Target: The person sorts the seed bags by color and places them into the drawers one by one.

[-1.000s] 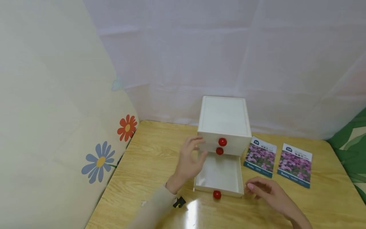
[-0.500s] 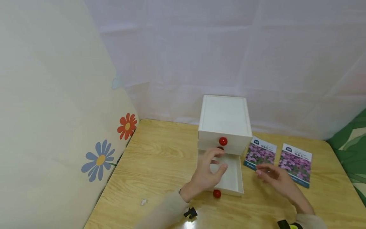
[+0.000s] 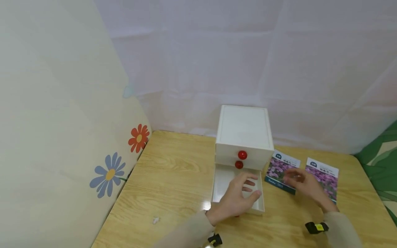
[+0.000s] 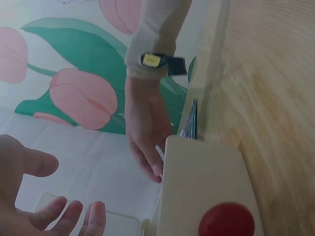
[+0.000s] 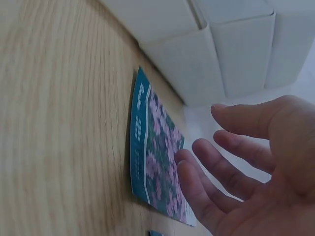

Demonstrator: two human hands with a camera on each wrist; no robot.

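Note:
A small white drawer cabinet (image 3: 245,125) with red ball knobs stands toward the back of the table. Its bottom drawer (image 3: 221,179) is pulled out, and bare white floor shows inside. Over that drawer is my left hand (image 3: 237,198), fingers spread and loosely bent, holding nothing; it covers most of the drawer's knob. Two flower seed packets lie right of the cabinet. My right hand (image 3: 305,186) is above the gap between the near packet (image 3: 277,168) and the far packet (image 3: 322,172), fingers relaxed around air. In the right wrist view those fingers overlap the near packet (image 5: 160,152).
The wooden table (image 3: 173,172) has a small pale scrap (image 3: 155,219) lying at the front left. White cloth (image 3: 192,62) hangs behind, and a flower-printed panel (image 3: 62,120) borders the left side. Both wrists carry dark straps, the right one (image 3: 316,227) with a yellow patch.
My left hand has moved right and toward me, from the cabinet's left front to over the pulled-out drawer. My right hand has risen from the drawer's corner to above the seed packets.

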